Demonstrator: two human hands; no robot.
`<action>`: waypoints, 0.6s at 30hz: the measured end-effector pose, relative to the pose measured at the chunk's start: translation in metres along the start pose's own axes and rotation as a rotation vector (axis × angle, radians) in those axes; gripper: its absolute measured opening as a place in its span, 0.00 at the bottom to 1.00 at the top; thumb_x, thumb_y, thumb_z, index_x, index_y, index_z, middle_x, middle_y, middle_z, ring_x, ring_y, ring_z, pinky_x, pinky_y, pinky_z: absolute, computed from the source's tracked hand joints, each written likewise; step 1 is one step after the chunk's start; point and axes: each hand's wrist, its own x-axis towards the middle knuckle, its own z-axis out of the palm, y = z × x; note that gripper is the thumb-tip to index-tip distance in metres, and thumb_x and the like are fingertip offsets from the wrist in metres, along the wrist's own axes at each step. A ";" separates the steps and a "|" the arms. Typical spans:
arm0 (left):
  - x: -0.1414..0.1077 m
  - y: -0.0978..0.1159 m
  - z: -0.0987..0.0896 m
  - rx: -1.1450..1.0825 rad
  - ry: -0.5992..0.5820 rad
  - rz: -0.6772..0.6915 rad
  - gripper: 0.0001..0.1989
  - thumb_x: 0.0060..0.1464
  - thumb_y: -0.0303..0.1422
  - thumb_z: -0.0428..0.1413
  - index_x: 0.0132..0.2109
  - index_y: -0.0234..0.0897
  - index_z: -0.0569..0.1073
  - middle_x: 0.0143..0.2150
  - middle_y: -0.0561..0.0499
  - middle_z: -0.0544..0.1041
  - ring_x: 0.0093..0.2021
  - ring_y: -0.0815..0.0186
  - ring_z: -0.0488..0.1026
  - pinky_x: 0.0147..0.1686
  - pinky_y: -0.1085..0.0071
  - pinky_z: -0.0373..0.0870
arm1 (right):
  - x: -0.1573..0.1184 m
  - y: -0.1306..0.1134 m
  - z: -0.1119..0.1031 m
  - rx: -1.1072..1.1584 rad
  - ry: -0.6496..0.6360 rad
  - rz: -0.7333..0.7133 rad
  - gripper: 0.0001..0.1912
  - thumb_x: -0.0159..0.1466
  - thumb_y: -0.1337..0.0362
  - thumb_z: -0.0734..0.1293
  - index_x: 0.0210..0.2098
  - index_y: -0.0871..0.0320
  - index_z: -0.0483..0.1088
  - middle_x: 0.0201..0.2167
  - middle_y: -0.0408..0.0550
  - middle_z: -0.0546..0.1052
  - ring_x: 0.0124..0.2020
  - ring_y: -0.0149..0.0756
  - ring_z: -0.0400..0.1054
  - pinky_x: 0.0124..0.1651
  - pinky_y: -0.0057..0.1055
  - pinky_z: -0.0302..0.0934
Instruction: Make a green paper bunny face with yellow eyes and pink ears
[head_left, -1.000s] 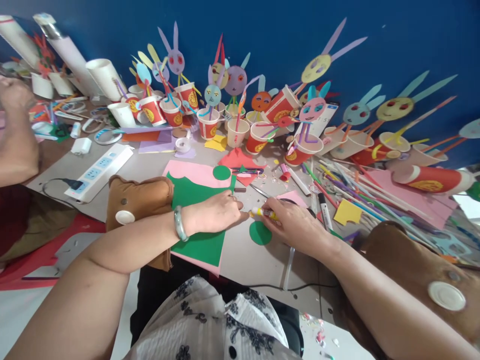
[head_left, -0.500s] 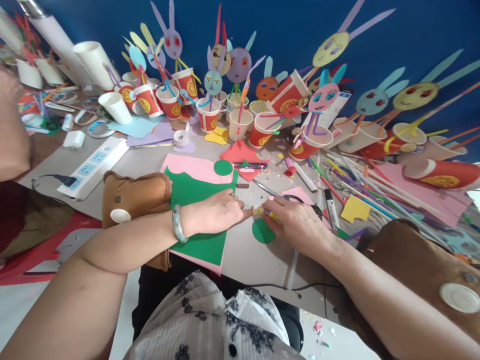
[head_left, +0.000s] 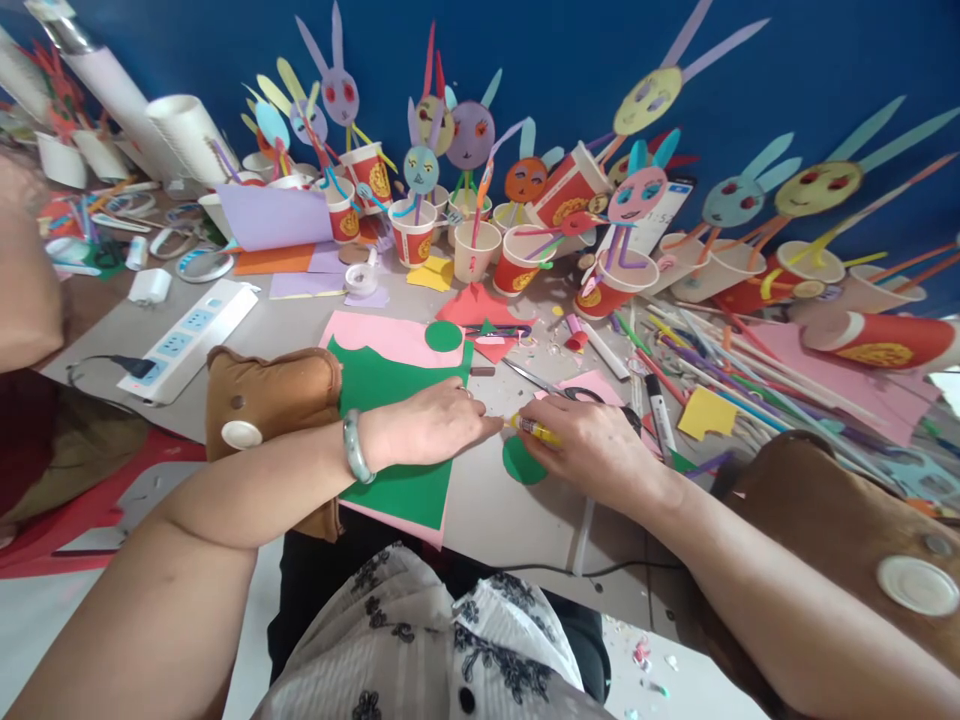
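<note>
My right hand (head_left: 589,437) is closed around a yellow glue tube (head_left: 536,430), its tip pointing left. Just below that tube a green paper circle (head_left: 523,460) lies on the grey table. My left hand (head_left: 442,422) rests over a green sheet (head_left: 409,490), index finger stretched toward the tube's tip; its other fingers are curled, and whether they pinch something small I cannot make out. Pink paper (head_left: 360,328) lies under the green sheet, with a second green circle (head_left: 444,336) at its top edge. Scissors (head_left: 551,385) lie behind my right hand.
Paper cups with rabbit-faced figures (head_left: 414,230) line the back by the blue wall. A power strip (head_left: 191,335) and brown cushion (head_left: 274,395) are left. A marker (head_left: 661,415), pipe cleaners (head_left: 720,365) and another brown cushion (head_left: 810,520) lie right. Someone's arm (head_left: 26,270) shows far left.
The yellow tube's tip has drawn slightly away from my left index finger, and more of the tube shows. At the back left, a purple sheet now stands raised, with orange paper visible below it.
</note>
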 end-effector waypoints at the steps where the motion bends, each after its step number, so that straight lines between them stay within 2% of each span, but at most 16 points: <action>1: 0.000 0.000 0.000 -0.001 -0.001 -0.004 0.14 0.69 0.26 0.45 0.53 0.35 0.73 0.34 0.49 0.77 0.34 0.63 0.72 0.37 0.64 0.60 | 0.001 0.000 0.000 -0.016 -0.023 0.004 0.10 0.67 0.62 0.61 0.36 0.57 0.73 0.31 0.49 0.78 0.31 0.37 0.71 0.30 0.31 0.48; 6: 0.000 0.001 0.000 0.007 0.008 0.004 0.14 0.68 0.25 0.45 0.53 0.35 0.73 0.34 0.49 0.78 0.33 0.64 0.72 0.36 0.64 0.61 | 0.003 -0.002 0.002 -0.066 -0.033 0.039 0.11 0.67 0.61 0.60 0.35 0.57 0.73 0.30 0.49 0.78 0.29 0.37 0.70 0.29 0.31 0.44; 11: 0.000 0.000 0.000 0.000 0.016 0.005 0.13 0.68 0.25 0.45 0.52 0.34 0.73 0.34 0.49 0.78 0.34 0.64 0.73 0.37 0.64 0.61 | 0.003 -0.004 0.005 -0.061 -0.010 0.055 0.11 0.68 0.60 0.60 0.36 0.56 0.73 0.31 0.49 0.80 0.30 0.38 0.71 0.29 0.31 0.44; 18: 0.001 -0.001 0.000 0.015 0.000 0.002 0.11 0.65 0.23 0.47 0.46 0.34 0.74 0.32 0.49 0.77 0.33 0.63 0.73 0.36 0.64 0.61 | 0.007 0.002 0.009 -0.037 0.054 0.120 0.14 0.70 0.59 0.58 0.41 0.58 0.73 0.34 0.53 0.82 0.31 0.42 0.74 0.30 0.32 0.49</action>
